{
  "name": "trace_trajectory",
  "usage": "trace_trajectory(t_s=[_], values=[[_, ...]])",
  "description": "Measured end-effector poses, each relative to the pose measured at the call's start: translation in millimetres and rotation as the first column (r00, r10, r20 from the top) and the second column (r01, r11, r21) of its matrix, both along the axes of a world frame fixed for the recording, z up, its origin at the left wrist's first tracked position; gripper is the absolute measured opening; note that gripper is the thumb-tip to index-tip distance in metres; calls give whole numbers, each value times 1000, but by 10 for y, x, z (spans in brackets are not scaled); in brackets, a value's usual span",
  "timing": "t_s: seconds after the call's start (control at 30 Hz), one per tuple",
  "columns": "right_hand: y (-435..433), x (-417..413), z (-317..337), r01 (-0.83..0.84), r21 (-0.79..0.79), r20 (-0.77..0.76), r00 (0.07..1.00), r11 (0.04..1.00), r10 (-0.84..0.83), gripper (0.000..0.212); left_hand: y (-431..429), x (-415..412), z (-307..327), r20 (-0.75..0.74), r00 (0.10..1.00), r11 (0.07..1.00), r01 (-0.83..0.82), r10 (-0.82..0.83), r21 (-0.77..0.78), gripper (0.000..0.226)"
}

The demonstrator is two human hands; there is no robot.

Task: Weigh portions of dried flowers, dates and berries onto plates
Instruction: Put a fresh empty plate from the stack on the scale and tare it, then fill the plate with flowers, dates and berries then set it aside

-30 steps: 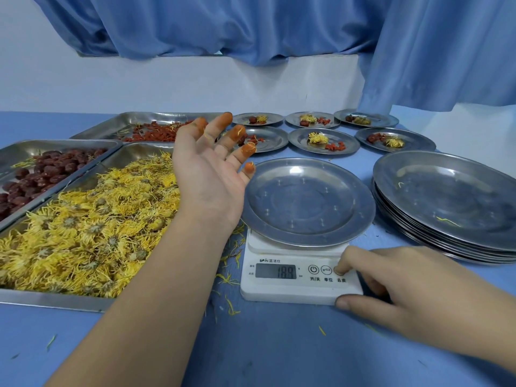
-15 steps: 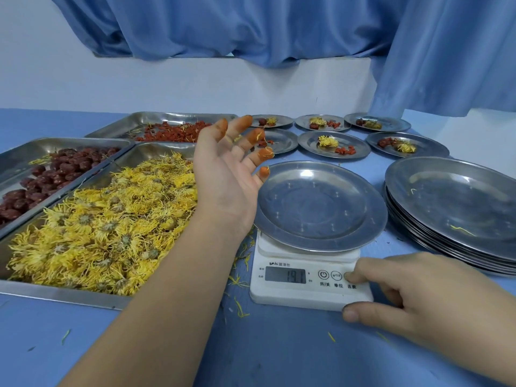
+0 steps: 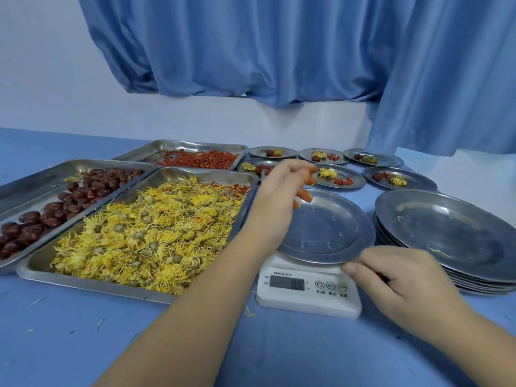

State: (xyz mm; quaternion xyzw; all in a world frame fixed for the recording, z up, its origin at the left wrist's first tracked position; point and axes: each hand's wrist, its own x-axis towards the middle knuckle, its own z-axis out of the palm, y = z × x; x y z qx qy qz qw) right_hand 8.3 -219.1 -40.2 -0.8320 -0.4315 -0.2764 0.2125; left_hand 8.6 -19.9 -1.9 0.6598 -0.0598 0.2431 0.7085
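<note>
On the tabletop [image 3: 83, 344], the scale [image 3: 307, 301] zero may be upset while the plate [image 3: 321, 233] is pinched by the right hand [image 3: 399, 283]; the left hand [image 3: 276, 191] grip is unclear.

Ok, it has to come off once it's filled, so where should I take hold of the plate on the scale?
Probably take the plate by its flat rim at the near right edge, coming from the right front. The rim overhangs the scale there, leaving room for a thumb on top and fingers beneath; the flower tray crowds its left side.
</note>
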Motion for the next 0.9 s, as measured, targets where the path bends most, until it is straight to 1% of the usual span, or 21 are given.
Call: trace_trajectory(t_s=[0.1, 0.17, 0.2, 0.27, 0.33, 0.47, 0.57, 0.63, 0.7, 0.73, 0.77, 0.87, 0.9], values=[[111, -71, 42, -29, 129, 64, 998, 991, 21, 50, -120, -100, -17, 11, 1000, 982, -9, 7, 191, 13], [226, -86, 102, -32, 201, 78, 997, 979, 16, 51, -120, -153, -31, -8, 1000, 951, 12, -10, 310, 10], [290, -86, 138, -25, 228, 81, 997, 973, 6, 51, -77, -180, -28, -16, 1000, 912, 7, -1, 410, 9], [405, -90, 188, -12, 282, 89, 996, 959, -14, 49, 96, -239, 23, 7, 998, 776, -51, 60, 628, 8], [462, -96, 163, -8, 318, 106, 994, 948, -28, 46, 358, -297, 139, 13, 991, 667, -101, 135, 738, 8], [406, -130, -42, -41, 256, 159, 987, 966, 0, 46, 958, -348, 438, -98, 940, 573, -114, 326, 812, 16], [373, -146, -60, -35, 224, 143, 990, 974, 3, 42, 1340, -327, 553, -122, 883, 494, -134, 453, 859, 14], [382, -130, -34, -38, 216, 127, 992, 976, 11, 42, 1559, -253, 514, -177, 826, 442, -95, 535, 892, 18], [382, -108, -22, -39, 204, 107, 994, 978, 17, 43, 1721, -128, 415, -188, 761, 323, -30, 620, 946, 20], [372, -97, -24, -36, 195, 96, 995, 980, 18, 43, 1768, -68, 349, -190, 742, 279, 5, 642, 960, 22], [357, -87, -30, -35, 184, 84, 996, 982, 19, 44, 1792, -9, 284, -206, 735, 263, 39, 646, 964, 26], [313, -58, -55, -44, 152, 45, 998, 987, 37, 44, 1799, 125, 120, -286, 747, 273, 144, 600, 951, 42], [306, -46, -56, -49, 147, 39, 998, 988, 44, 44, 1799, 169, 80, -294, 749, 258, 169, 593, 951, 46]])
